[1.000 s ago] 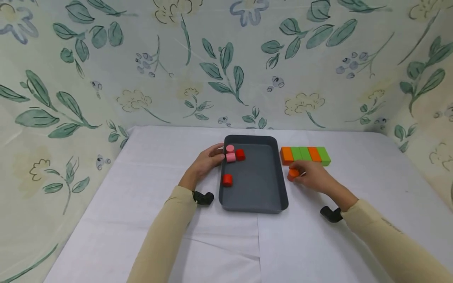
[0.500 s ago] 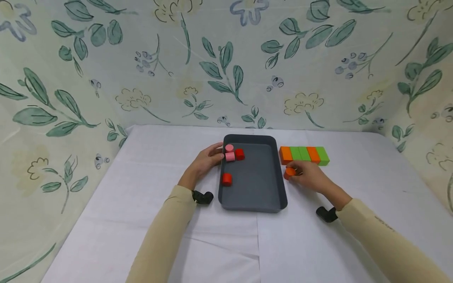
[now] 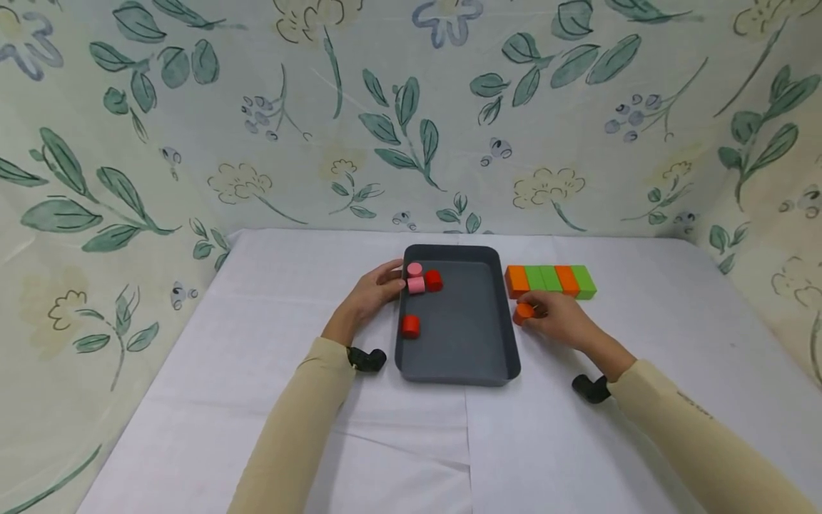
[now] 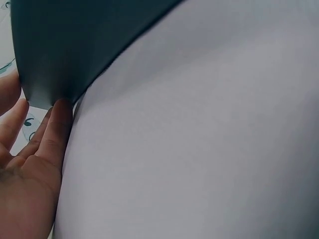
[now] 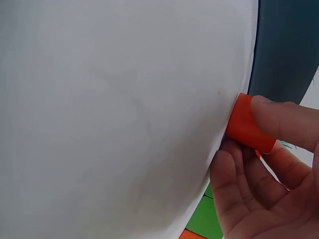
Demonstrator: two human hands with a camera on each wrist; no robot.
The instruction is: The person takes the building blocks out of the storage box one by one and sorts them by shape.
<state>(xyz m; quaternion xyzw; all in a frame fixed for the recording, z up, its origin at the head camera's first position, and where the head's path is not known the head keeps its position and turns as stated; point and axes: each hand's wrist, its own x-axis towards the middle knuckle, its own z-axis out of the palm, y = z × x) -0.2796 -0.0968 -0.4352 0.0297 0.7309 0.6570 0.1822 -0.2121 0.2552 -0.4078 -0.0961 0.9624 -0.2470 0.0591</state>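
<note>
Fingers of the right hand pinch an orange cylinder on the bench, which has slid slightly closer to the tray over the last second. Left hand, fingers straight, still rests against the tray's far-left corner.

Bright, even light; blurry wrist views

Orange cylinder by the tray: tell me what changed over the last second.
The right hand, holding the orange cylinder, slid it a little left toward the grey tray. The left hand stayed on the tray's left rim; the pieces inside and the row of orange and green blocks did not move.
</note>
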